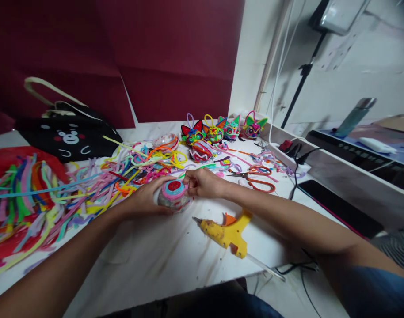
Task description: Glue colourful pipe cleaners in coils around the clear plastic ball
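My left hand [147,196] is wrapped round the left side of a clear ball [174,201] above the white table. On top of the ball sits a coil of pipe cleaner with a red centre, a light blue ring and a pink outer ring. My right hand [203,183] has its fingers pinched together at the ball's right edge; what lies between them is hidden. A yellow glue gun [218,232] lies just below my right hand, nozzle to the left. Orange-handled scissors [255,176] rest open beyond my right forearm.
Loose pipe cleaners [122,176] cover the left, some on a red bag [9,154]. Behind stand several finished animal-head ornaments [215,131] and a striped ball [201,151]. A black bag [69,134], a phone [337,207] and a power strip [291,157] edge the table.
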A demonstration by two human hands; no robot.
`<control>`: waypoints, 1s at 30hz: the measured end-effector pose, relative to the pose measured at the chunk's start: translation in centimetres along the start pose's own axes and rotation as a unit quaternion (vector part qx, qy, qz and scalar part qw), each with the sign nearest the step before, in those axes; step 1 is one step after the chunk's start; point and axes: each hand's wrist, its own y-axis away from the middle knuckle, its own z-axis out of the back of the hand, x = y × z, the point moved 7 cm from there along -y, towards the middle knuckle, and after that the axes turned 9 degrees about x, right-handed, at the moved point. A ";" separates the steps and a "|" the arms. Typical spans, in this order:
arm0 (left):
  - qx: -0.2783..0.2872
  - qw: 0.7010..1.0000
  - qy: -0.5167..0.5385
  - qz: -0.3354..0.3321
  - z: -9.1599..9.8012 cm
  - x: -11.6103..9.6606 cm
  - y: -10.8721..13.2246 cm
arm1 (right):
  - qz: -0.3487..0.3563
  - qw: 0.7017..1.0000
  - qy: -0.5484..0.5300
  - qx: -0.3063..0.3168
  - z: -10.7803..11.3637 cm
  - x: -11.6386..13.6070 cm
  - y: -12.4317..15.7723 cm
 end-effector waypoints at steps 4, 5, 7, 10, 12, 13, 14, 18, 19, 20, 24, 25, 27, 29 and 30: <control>-0.010 0.999 -0.028 -0.038 0.2 -1.1 0.4 | -0.001 1.000 0.010 -0.004 -0.1 0.4 0.0; -0.016 0.998 -0.037 -0.052 0.1 -1.6 0.4 | -0.001 1.000 0.011 -0.003 -0.1 0.5 0.0; -0.013 0.995 -0.058 -0.077 -0.4 -2.7 0.1 | -0.001 1.000 0.011 -0.001 0.0 0.5 0.0; -0.010 0.993 -0.087 -0.083 -0.9 -3.9 -0.3 | 0.002 1.000 0.006 0.010 0.2 0.3 0.1; -0.025 0.991 -0.105 -0.081 -0.7 -4.6 -0.5 | 0.006 1.000 0.001 0.020 0.2 0.2 0.2; -0.033 0.990 -0.112 -0.081 -0.7 -4.9 -0.6 | 0.008 1.000 -0.001 0.024 0.3 0.1 0.2; -0.043 0.989 -0.115 -0.081 -0.6 -5.1 -0.7 | 0.010 1.000 -0.003 0.026 0.3 0.0 0.2; -0.076 0.989 -0.098 -0.083 -0.6 -5.4 -0.7 | 0.018 1.000 -0.006 0.023 0.4 -0.2 0.2; -0.085 0.989 -0.093 -0.084 -0.7 -5.4 -0.7 | 0.020 1.000 -0.006 0.020 0.4 -0.2 0.2; -0.092 0.988 -0.088 -0.085 -0.8 -5.3 -0.6 | 0.021 1.000 -0.006 0.018 0.4 -0.2 0.2; -0.111 0.987 -0.073 -0.092 -1.0 -5.0 -0.4 | 0.020 1.000 -0.007 0.004 0.4 -0.3 0.1; -0.112 0.987 -0.070 -0.094 -1.0 -5.0 -0.4 | 0.018 1.000 -0.008 0.002 0.4 -0.3 0.0; -0.110 0.987 -0.067 -0.093 -1.0 -4.9 -0.4 | 0.013 1.000 -0.011 -0.001 0.4 -0.4 -0.1; -0.108 0.988 -0.067 -0.089 -1.0 -4.8 -0.5 | 0.005 1.000 -0.012 -0.001 0.4 -0.4 -0.3; -0.106 0.988 -0.066 -0.088 -0.9 -4.7 -0.5 | 0.000 1.000 -0.012 0.000 0.4 -0.5 -0.4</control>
